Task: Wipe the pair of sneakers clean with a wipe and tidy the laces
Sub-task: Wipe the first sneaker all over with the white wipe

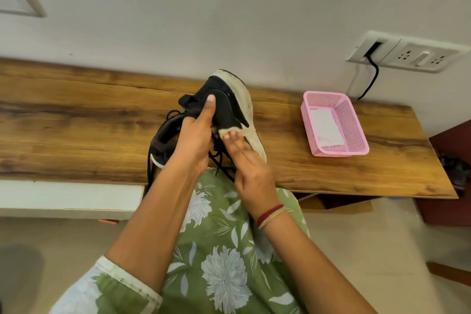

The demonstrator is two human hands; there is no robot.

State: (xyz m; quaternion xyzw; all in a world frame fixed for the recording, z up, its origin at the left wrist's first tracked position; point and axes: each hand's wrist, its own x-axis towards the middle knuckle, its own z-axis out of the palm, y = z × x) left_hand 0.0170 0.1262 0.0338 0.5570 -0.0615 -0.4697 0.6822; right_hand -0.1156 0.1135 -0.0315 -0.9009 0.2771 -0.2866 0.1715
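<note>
My left hand (195, 135) grips a black sneaker (226, 102) with a dirty white sole, held tilted on its side above the wooden table (76, 122). My right hand (244, 160) presses a small whitish wipe (226, 132) flat against the shoe's side near the sole, fingers extended. Black laces (219, 160) hang loose below the shoe. The second black sneaker (163, 140) lies on the table behind my left wrist, partly hidden.
A pink plastic basket (356, 130) holding a white wipe (326, 127) stands on the table's right part. A wall socket with a black cable (372, 76) is behind it. The table's front edge runs just before my lap.
</note>
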